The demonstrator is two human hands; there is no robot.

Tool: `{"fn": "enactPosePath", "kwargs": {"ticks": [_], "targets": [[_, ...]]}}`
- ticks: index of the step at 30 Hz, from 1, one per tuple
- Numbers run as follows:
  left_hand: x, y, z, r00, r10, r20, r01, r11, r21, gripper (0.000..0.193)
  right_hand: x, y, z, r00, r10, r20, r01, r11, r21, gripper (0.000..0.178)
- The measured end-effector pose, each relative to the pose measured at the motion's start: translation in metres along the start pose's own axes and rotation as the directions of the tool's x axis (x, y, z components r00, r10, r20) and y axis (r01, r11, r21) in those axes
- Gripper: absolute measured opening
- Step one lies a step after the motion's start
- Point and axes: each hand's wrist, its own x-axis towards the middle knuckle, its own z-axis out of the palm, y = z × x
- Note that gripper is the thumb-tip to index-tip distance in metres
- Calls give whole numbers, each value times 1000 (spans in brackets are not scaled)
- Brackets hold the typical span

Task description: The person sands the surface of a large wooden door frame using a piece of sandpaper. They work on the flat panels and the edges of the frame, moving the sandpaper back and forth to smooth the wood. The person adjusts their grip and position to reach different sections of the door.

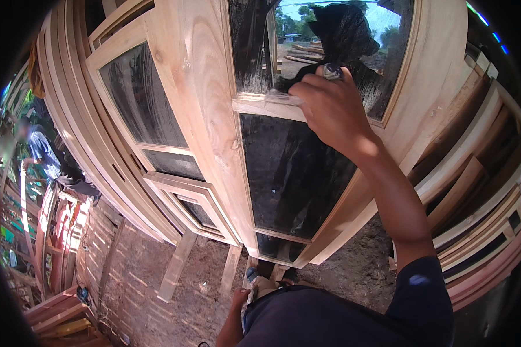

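Observation:
My right hand is closed in front of a wooden door or window frame, over the crossbar between two glass panes. A thin, see-through plastic strip sticks out from its fingers along the crossbar. A small crumpled dark-and-pale wad shows at the top of the fist. The upper pane is streaked and reflects trees, sky and a dark silhouette. Below it, the large dark pane has smeary marks. Down by my waist, my left hand is closed at a whitish, cloth-like thing, too small to make out clearly.
Another glazed wooden frame and a small square frame lean at left, beside stacked frames. More timber stands at right. Wooden strips lie on the dirt floor. A person is at far left.

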Motion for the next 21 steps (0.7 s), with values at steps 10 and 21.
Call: {"fn": "enactPosePath", "kwargs": {"ticks": [10,21], "targets": [[12,-45,3,930,368,-19,-348,894,283,26,-27,23,-54,985,111,133,-102,992,-77,12],[-6,13,4,995,62,-73,-65,997,-36,36,24,-18,27,996,-19,89,20,1000,-14,11]]}}
